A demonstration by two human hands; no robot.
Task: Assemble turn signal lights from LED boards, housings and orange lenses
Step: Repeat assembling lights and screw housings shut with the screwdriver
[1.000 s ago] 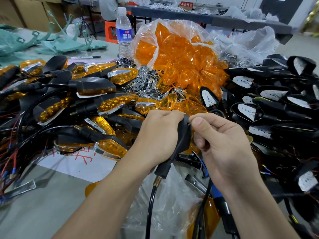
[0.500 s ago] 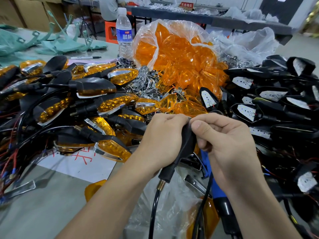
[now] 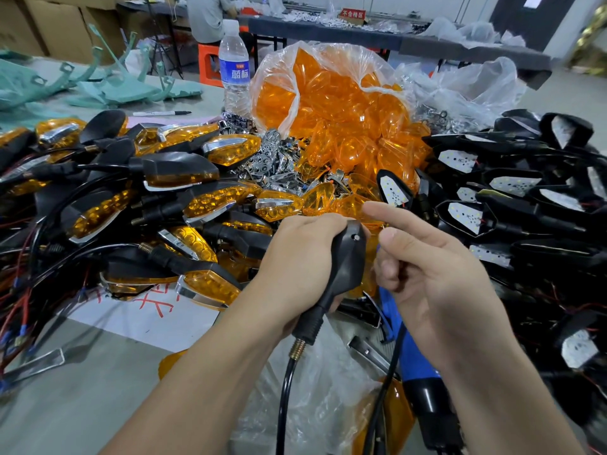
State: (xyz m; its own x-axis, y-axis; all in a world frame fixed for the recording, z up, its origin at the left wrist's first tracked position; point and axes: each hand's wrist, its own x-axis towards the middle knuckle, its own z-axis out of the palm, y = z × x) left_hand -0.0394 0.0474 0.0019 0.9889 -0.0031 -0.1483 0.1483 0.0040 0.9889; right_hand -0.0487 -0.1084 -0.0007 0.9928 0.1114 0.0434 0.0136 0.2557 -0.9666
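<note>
Centrally, near the front edge of the grey desk [image 3: 65, 395], the left hand [image 3: 302, 254] gripped a black housing [image 3: 349, 261], fingers wrapped round its body. Just beside it the right hand [image 3: 437, 284] kept its index finger straight and the others loosely curled; whether they held anything could not be told. Finished lights [image 3: 177, 172] crowded the left side, housings with LED boards [image 3: 466, 218] the right. A bag of orange lenses [image 3: 328, 103] and a water bottle [image 3: 234, 67] stood toward the far edge. Cardboard boxes [image 3: 59, 27] and a dark table [image 3: 427, 41] stood behind.
</note>
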